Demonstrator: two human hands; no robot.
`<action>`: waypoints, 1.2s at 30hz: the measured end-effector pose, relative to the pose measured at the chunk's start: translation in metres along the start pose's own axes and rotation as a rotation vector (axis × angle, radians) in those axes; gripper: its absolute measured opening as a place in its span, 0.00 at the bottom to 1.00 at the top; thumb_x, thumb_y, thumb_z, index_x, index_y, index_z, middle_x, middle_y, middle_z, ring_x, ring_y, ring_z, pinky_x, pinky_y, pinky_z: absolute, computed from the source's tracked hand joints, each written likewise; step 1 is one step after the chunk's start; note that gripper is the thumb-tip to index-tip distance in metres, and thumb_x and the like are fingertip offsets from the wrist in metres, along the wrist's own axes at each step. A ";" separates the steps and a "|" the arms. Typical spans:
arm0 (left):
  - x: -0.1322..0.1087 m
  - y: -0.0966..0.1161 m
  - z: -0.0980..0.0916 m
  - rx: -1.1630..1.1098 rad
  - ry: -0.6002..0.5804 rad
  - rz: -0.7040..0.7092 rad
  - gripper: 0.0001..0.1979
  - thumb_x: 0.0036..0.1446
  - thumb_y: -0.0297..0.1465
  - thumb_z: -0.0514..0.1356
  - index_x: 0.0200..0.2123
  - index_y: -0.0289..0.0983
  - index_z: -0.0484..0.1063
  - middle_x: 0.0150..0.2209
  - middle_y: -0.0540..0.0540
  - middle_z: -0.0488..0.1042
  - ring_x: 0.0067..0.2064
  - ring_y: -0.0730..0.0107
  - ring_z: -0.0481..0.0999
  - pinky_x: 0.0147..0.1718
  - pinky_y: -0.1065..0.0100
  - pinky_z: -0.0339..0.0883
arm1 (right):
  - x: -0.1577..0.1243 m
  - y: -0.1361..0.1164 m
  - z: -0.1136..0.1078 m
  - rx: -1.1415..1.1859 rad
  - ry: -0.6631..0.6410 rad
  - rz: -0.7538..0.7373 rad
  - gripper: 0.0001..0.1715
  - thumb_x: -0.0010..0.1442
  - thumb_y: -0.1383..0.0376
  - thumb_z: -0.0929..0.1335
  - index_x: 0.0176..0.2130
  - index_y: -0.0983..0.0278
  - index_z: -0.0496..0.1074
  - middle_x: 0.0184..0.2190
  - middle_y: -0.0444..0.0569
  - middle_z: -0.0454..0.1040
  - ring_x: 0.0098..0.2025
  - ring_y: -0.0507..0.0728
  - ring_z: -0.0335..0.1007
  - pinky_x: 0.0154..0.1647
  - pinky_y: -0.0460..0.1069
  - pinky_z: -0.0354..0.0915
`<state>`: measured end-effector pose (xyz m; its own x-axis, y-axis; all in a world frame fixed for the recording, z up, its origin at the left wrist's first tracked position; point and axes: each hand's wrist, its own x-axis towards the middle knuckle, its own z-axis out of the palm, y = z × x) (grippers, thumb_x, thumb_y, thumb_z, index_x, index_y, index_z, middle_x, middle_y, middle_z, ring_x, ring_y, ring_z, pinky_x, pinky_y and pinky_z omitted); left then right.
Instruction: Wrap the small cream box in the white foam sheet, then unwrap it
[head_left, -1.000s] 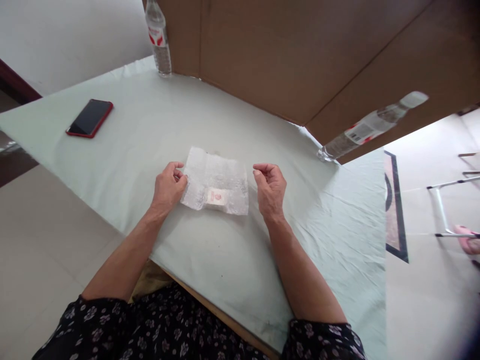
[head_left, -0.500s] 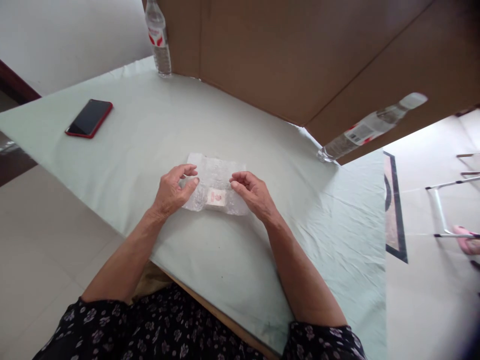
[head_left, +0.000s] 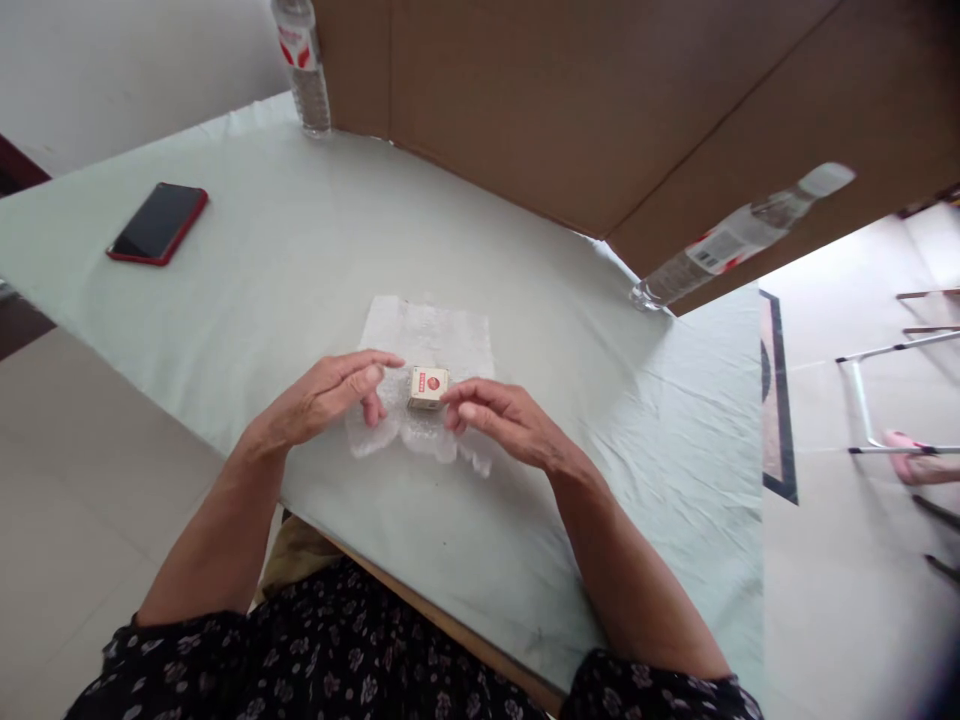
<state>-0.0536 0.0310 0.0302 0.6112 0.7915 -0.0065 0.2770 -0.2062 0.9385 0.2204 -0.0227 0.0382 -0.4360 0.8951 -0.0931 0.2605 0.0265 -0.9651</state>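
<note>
A small cream box (head_left: pixel 429 387) with red print sits on a spread sheet of clear bubble wrap (head_left: pixel 442 330). To its left is my left hand (head_left: pixel 326 395), fingers apart and nothing held, its fingertips over the wrap. My right hand (head_left: pixel 502 418) comes in from the other side with its fingers loosely extended. Its index fingertip is at the box's right edge; whether it touches the box I cannot tell. The near edge of the wrap lies uneven on the cloth below both hands.
A pale green cloth (head_left: pixel 247 290) covers the table. On the left lies a phone (head_left: pixel 159 222) with a red edge. Behind stands a large cardboard panel (head_left: pixel 510 110), with one water bottle (head_left: pixel 303 70) at its left and another bottle (head_left: pixel 739 240) at its right.
The wrap that lay over the box has been opened out flat, and the box now shows uncovered. My left hand has moved left and down, and my right hand has lowered beside the box.
</note>
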 end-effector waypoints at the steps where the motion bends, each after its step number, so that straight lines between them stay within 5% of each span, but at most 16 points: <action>1: -0.004 0.001 0.001 0.076 -0.054 -0.044 0.23 0.69 0.44 0.51 0.57 0.39 0.73 0.24 0.50 0.77 0.31 0.63 0.78 0.36 0.66 0.68 | -0.006 0.001 0.003 -0.019 -0.071 0.010 0.17 0.67 0.54 0.65 0.48 0.60 0.75 0.37 0.47 0.80 0.37 0.55 0.75 0.43 0.52 0.69; 4: -0.014 0.003 0.008 0.308 -0.080 -0.120 0.19 0.64 0.43 0.57 0.52 0.42 0.77 0.21 0.53 0.74 0.23 0.69 0.70 0.25 0.69 0.60 | -0.021 0.007 0.011 -0.156 -0.157 0.048 0.14 0.68 0.57 0.65 0.46 0.60 0.76 0.35 0.45 0.80 0.34 0.53 0.73 0.37 0.49 0.67; 8: -0.015 0.006 0.018 0.432 -0.023 -0.064 0.16 0.62 0.40 0.59 0.50 0.41 0.77 0.24 0.52 0.74 0.25 0.69 0.70 0.28 0.68 0.61 | -0.024 0.012 0.014 -0.210 0.017 0.032 0.11 0.66 0.59 0.65 0.41 0.59 0.77 0.33 0.44 0.79 0.34 0.54 0.73 0.36 0.49 0.66; 11: -0.010 0.004 0.026 0.534 0.131 0.017 0.19 0.60 0.38 0.60 0.52 0.39 0.75 0.38 0.45 0.79 0.37 0.61 0.77 0.38 0.63 0.69 | -0.012 0.011 0.013 -0.297 0.249 -0.019 0.10 0.64 0.61 0.67 0.44 0.58 0.76 0.39 0.47 0.80 0.40 0.57 0.74 0.41 0.51 0.68; 13: -0.006 -0.002 0.032 0.602 0.209 0.085 0.26 0.58 0.38 0.62 0.59 0.37 0.69 0.52 0.37 0.75 0.53 0.50 0.75 0.52 0.55 0.68 | 0.003 0.012 0.016 -0.408 0.317 -0.077 0.18 0.62 0.61 0.69 0.52 0.58 0.73 0.50 0.51 0.78 0.50 0.61 0.73 0.48 0.55 0.68; 16: -0.004 -0.018 0.043 0.649 0.146 0.120 0.44 0.53 0.42 0.66 0.68 0.35 0.53 0.66 0.30 0.62 0.67 0.41 0.61 0.63 0.45 0.59 | 0.025 0.019 0.025 -0.581 0.261 -0.129 0.35 0.57 0.62 0.73 0.62 0.61 0.66 0.62 0.58 0.70 0.61 0.67 0.66 0.60 0.62 0.64; 19: -0.006 -0.032 0.051 0.699 0.071 0.068 0.50 0.53 0.46 0.65 0.71 0.34 0.45 0.69 0.28 0.57 0.71 0.39 0.56 0.65 0.42 0.54 | 0.034 0.029 0.029 -0.674 0.231 -0.119 0.32 0.59 0.63 0.71 0.61 0.62 0.67 0.57 0.58 0.74 0.58 0.67 0.69 0.59 0.63 0.64; 24: -0.008 -0.034 0.054 0.778 -0.003 0.038 0.50 0.55 0.48 0.63 0.71 0.32 0.43 0.70 0.27 0.55 0.73 0.40 0.52 0.68 0.43 0.50 | 0.007 0.041 -0.009 -0.639 0.502 -0.126 0.28 0.60 0.59 0.70 0.58 0.59 0.70 0.57 0.56 0.75 0.57 0.66 0.72 0.58 0.62 0.67; 30: -0.007 -0.032 0.056 0.799 -0.006 0.014 0.49 0.55 0.48 0.63 0.70 0.31 0.46 0.71 0.28 0.53 0.73 0.40 0.50 0.69 0.43 0.47 | -0.044 0.075 -0.081 -0.678 0.761 0.136 0.32 0.55 0.54 0.71 0.56 0.63 0.70 0.54 0.59 0.76 0.54 0.68 0.74 0.52 0.65 0.70; 33: -0.008 -0.031 0.056 0.819 -0.007 0.009 0.48 0.55 0.48 0.62 0.70 0.31 0.47 0.71 0.28 0.53 0.73 0.40 0.49 0.69 0.44 0.47 | -0.057 0.086 -0.090 -0.766 0.795 0.189 0.36 0.54 0.54 0.71 0.58 0.66 0.69 0.56 0.64 0.74 0.58 0.72 0.70 0.56 0.69 0.66; 36: -0.006 -0.026 0.056 0.850 -0.026 -0.007 0.47 0.56 0.47 0.62 0.69 0.29 0.49 0.71 0.27 0.53 0.73 0.40 0.49 0.69 0.44 0.47 | -0.059 0.077 -0.076 -0.875 0.893 0.077 0.40 0.55 0.53 0.72 0.62 0.64 0.64 0.61 0.64 0.69 0.63 0.73 0.64 0.61 0.72 0.61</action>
<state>-0.0233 -0.0003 -0.0133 0.6214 0.7830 -0.0286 0.7372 -0.5719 0.3598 0.3320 -0.0395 -0.0119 0.2523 0.8872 0.3862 0.8927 -0.0595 -0.4466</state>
